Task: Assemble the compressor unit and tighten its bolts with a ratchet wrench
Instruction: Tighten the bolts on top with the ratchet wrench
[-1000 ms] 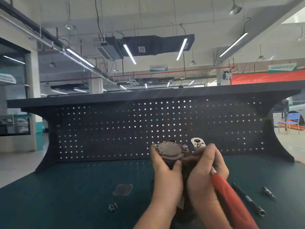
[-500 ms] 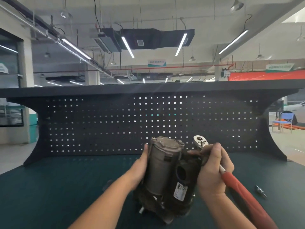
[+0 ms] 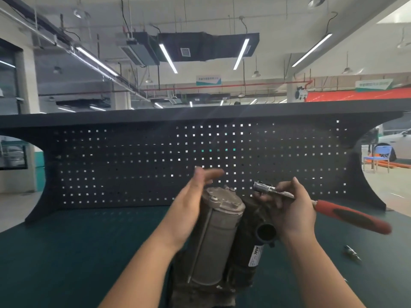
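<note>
Compressor [image 3: 219, 238] standing upright on counter [image 3: 66, 252], bolted cap up for access. Left hand [image 3: 191, 207] beside it, fingers released, blurred. Right hand [image 3: 287, 210] grasping wrench [image 3: 320, 204] near its head, ready for the bolts.

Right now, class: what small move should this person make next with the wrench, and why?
Probably bring the ratchet wrench head down onto a bolt in the compressor end cap. The right hand holds the wrench clear of the cap; the left hand is open beside the unit.
</note>
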Motion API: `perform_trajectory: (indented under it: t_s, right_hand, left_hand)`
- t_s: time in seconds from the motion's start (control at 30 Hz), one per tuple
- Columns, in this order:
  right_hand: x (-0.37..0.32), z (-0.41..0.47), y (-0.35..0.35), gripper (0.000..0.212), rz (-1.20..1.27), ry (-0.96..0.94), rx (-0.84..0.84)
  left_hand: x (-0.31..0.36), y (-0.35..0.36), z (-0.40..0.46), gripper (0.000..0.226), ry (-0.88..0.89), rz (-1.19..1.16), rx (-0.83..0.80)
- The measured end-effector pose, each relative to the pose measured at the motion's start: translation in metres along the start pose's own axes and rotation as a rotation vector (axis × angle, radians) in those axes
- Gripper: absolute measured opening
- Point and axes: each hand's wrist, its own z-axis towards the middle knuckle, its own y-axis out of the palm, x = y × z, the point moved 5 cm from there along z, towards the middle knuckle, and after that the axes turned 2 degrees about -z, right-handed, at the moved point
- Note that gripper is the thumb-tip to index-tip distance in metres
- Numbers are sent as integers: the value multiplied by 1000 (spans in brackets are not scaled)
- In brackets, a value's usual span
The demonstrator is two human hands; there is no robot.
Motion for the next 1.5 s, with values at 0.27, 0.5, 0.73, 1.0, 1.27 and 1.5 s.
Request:
perform_trajectory:
  t_s: [0.27,0.5,0.73,1.0,1.27,1.5]
  right_hand:
    - [-46,-33,51,39,200,-122,-98]
    - [-29,-52,77,18,149,46,-207]
    - [-34,-49,78,20,190,-11,-136]
    - [-42,-42,72,18,152,-12,-78]
    - [-34,-39,72,17,204,117,-79]
    - [-34,-40,77,17,192,115,-104]
  left_hand:
    - [5,25,-16,52,69,364,428]
    - [7,9,-9,25,21,349,214]
    - [10,12,-7,24,50,200,207]
    - [22,15,-12,21,145,348,174]
    - [28,20,-8,32,232,326,117]
    - [31,21,-8,32,184,208,86]
